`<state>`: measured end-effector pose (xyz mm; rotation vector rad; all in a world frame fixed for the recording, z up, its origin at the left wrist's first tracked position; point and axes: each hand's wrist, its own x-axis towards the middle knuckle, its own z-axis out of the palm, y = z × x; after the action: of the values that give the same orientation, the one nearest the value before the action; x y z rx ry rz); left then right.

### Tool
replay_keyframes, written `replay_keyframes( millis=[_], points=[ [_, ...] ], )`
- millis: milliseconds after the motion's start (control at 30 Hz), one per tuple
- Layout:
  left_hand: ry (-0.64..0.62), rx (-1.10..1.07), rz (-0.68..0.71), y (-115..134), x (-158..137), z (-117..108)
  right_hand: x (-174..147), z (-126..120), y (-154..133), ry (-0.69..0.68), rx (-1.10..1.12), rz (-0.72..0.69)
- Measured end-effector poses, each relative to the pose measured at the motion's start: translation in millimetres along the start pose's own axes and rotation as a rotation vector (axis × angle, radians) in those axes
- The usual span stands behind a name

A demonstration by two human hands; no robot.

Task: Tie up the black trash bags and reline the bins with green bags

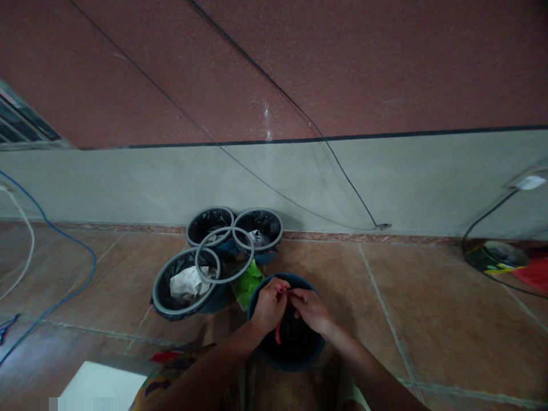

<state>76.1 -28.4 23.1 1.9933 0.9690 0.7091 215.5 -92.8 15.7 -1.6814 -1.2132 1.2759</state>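
Note:
Both hands work over a blue bin [314, 345] with a black bag [295, 337] inside it. My left hand [269, 305] is closed on a thin red strip [278, 332], whose loose end hangs into the bin. Fingertips of my right hand [312, 308] are pinched together at the upper part of the same strip, close to the left fingers. The fingers partly hide how the strip runs between them, and the bag's inside is dark.
Three lined bins stand left of and behind the blue bin; crumpled white paper [188, 283] fills the front one [160, 308]. A loose grey ring [197, 262] lies across them. A green bag [248, 285] sits between. Blue cable [92, 262] crosses the left floor; a wall [385, 188] stands behind.

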Motion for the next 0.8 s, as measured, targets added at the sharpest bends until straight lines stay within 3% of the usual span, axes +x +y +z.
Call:
replay_keyframes(
  millis=[333, 600, 700, 800],
  points=[
    [-0.061, -0.041, -0.073, -5.0, 1.7, 1.4, -6.2, -6.1, -10.0, 0.029, 0.045, 0.074],
    [-0.113, -0.144, -0.147, 4.7, 2.9, -2.9, -4.2, -4.7, -6.9, 0.049, 0.0, 0.173],
    [-0.155, -0.174, -0.24, 1.0, 2.3, 0.2, -5.8, -4.7, -7.2, 0.064, -0.09, 0.157],
    [-0.202, -0.147, -0.291, -6.4, 1.3, 4.3, -8.8, -5.1, -10.7, 0.078, -0.317, 0.16]
  ],
)
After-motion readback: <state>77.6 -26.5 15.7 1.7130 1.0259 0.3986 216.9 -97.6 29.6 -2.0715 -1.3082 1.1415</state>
